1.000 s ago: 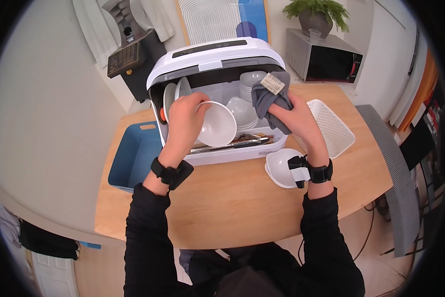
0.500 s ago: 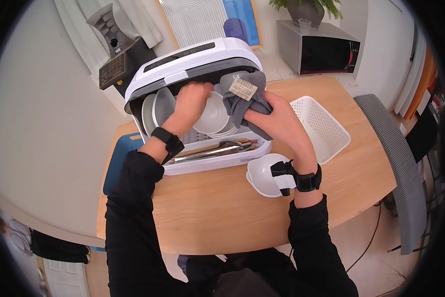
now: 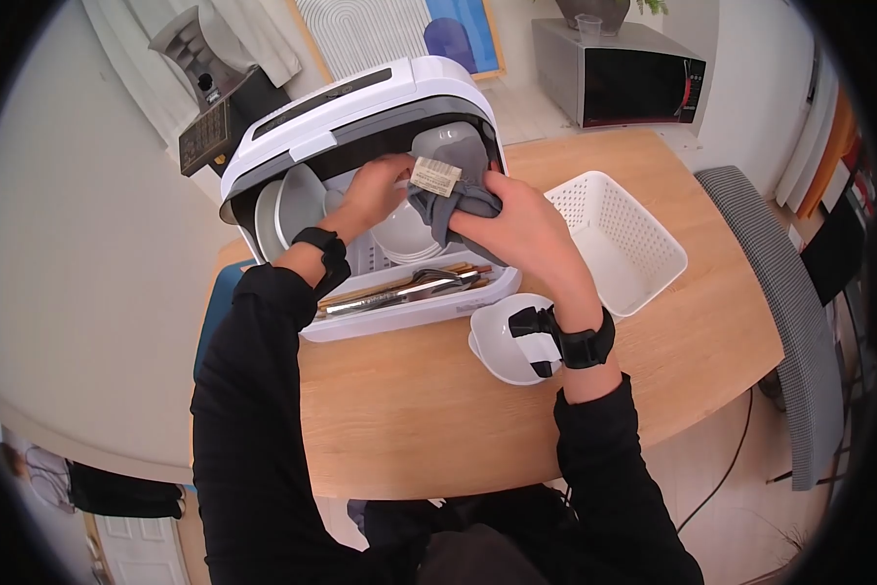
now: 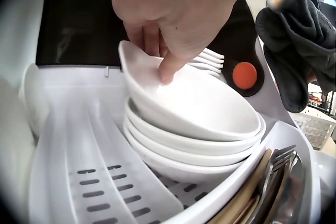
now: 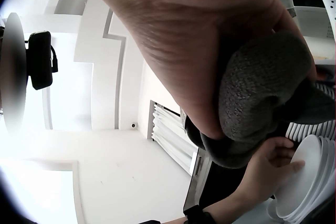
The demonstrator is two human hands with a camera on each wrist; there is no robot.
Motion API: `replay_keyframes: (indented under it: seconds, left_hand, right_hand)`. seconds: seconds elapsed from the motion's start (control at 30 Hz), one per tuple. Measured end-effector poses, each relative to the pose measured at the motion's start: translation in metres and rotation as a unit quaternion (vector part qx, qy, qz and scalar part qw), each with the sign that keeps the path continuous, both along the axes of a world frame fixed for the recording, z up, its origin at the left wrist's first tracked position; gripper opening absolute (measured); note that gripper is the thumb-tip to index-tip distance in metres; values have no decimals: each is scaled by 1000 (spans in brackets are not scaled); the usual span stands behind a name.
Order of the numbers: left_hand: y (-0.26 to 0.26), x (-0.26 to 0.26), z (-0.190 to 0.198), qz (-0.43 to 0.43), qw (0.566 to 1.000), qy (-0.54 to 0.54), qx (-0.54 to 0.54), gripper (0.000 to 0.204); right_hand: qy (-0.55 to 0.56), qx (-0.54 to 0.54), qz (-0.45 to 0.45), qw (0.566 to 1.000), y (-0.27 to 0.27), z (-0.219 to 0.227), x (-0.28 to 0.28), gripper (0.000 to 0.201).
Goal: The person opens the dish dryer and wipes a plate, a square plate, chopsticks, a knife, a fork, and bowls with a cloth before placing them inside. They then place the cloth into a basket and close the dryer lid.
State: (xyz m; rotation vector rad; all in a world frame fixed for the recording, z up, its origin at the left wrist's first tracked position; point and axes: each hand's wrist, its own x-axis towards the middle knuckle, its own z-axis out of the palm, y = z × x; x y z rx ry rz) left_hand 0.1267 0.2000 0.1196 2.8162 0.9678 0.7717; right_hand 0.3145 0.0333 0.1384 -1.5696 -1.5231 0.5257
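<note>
My left hand [image 3: 372,192] reaches inside the white dish cabinet [image 3: 263,146] and pinches the raised rim of a white bowl [image 4: 205,106], thumb on its inner side. This bowl leans tilted on top of a stack of similar bowls [image 4: 189,169]. In my right hand [image 3: 528,226] is a bunched grey cloth [image 3: 472,202] with a pale label, held just right of the left hand. The cloth covers part of the cabinet's right side in the head view. Below my right wrist, white bowls [image 3: 502,351] sit on the table.
Plates [image 3: 271,219] stand upright at the cabinet's left. Forks and other cutlery [image 3: 419,286] lie in its front tray. A white perforated basket [image 3: 643,244] stands right on the wooden table [image 3: 438,419], a blue bin [image 3: 219,302] left. Behind is a microwave [image 3: 643,86].
My left hand has moved the bowl from above the cutlery tray back into the cabinet, onto the stack. The right hand keeps the cloth. The head view has shifted.
</note>
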Motion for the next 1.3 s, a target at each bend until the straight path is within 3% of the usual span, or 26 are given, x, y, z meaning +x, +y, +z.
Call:
replay_keyframes:
  seconds: [0.33, 0.43, 0.53, 0.63, 0.73, 0.83, 1.03, 1.13, 1.3]
  left_hand:
    - [18, -5, -28, -49, 995, -73, 37, 32]
    - [11, -12, -28, -9, 996, -70, 49, 32]
    - [3, -30, -30, 89, 994, -68, 8, 35]
    - [-18, -38, -21, 211, 974, 40, -72, 33]
    - [-16, -44, -26, 190, 971, 11, -147, 36]
    - [-6, -43, -37, 129, 992, -5, -13, 33]
    - [10, -30, -51, 114, 993, 1, 34, 33]
    - [4, -24, -56, 155, 986, -55, 41, 28]
    - [-82, -19, -18, 87, 991, -63, 80, 18]
  right_hand:
    - [-33, 6, -14, 999, 1, 0, -4, 44]
    - [-34, 10, -17, 999, 0, -1, -3, 45]
    - [-25, 11, -18, 999, 4, -5, -1, 45]
    - [-25, 12, -21, 999, 4, -6, 1, 46]
    - [-27, 5, -21, 999, 1, -4, 1, 47]
    - [-37, -9, -25, 999, -3, 0, 2, 48]
    - [-37, 5, -20, 999, -5, 3, 6, 47]
    - [-40, 19, -19, 999, -5, 1, 7, 47]
    - [-71, 2, -29, 997, -8, 5, 2, 45]
